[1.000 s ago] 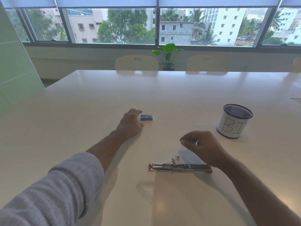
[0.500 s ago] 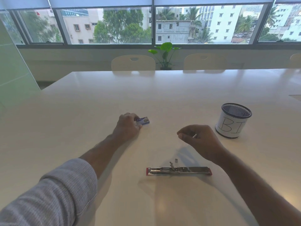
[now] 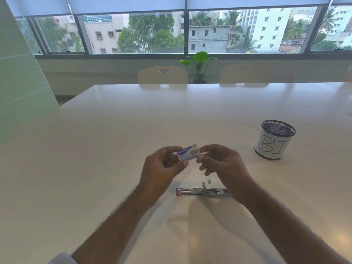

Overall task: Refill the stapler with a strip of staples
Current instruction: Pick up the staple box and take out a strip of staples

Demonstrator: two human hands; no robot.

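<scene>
A small blue and white staple box (image 3: pixel 188 153) is held above the table between both hands. My left hand (image 3: pixel 164 168) grips its left end with thumb and fingers. My right hand (image 3: pixel 222 163) pinches its right end with the fingertips. Below them the stapler (image 3: pixel 202 192) lies flat and opened out on the white table (image 3: pixel 95 149), its red end to the left and its metal channel facing up. A tiny piece of staples (image 3: pixel 209 181) lies just behind the stapler. The stapler's right end is hidden by my right wrist.
A black mesh pen cup (image 3: pixel 274 140) wrapped in white paper with handwritten letters stands at the right. Two cream chairs (image 3: pixel 162 75) and a potted plant (image 3: pixel 199 67) are at the table's far edge, under the windows.
My left hand took the staple box off the table and carried it toward me. My right hand rose from beside the stapler and met the box at its right end.
</scene>
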